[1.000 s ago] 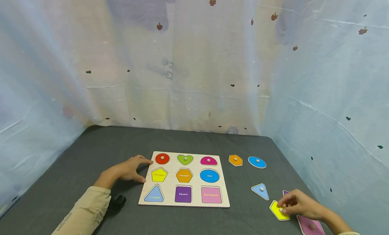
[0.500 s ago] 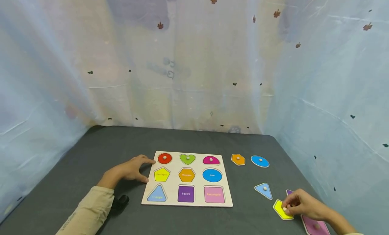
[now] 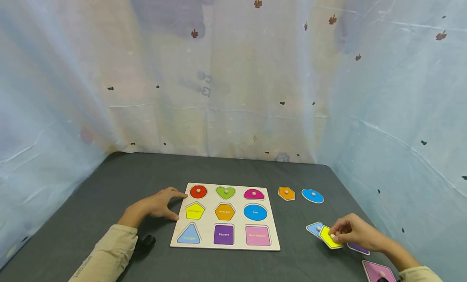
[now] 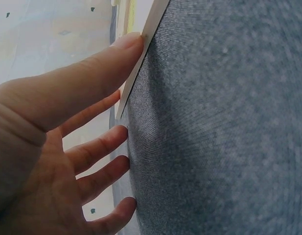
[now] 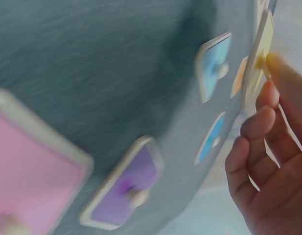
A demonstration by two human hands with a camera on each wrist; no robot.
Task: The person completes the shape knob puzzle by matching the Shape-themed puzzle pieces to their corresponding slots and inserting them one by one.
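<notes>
The wooden shape puzzle board (image 3: pixel 206 229) lies on the dark cloth. My left hand (image 3: pixel 157 204) rests at its left edge, thumb and index finger touching the rim, the other fingers spread loosely. My right hand (image 3: pixel 357 233) pinches the small knob of a yellow pentagon puzzle piece (image 3: pixel 328 240) between thumb and fingertips. In the right wrist view that piece (image 5: pixel 258 58) is tilted and raised from the cloth. It overlaps a light blue triangle piece (image 3: pixel 313 228) in the head view. Behind the right hand, a purple square piece (image 3: pixel 359 248) is partly hidden.
A pink rectangle piece (image 3: pixel 375 270) lies near the front right. An orange hexagon piece (image 3: pixel 286 195) and a blue oval piece (image 3: pixel 312 196) lie right of the board. Red circle, green heart and magenta half-circle pieces sit in its top row. A patterned curtain (image 3: pixel 233 71) surrounds the table.
My right hand has lifted the yellow pentagon piece and moved it up and left toward the blue triangle piece, uncovering more of the purple one. The left hand stays at the board's edge.
</notes>
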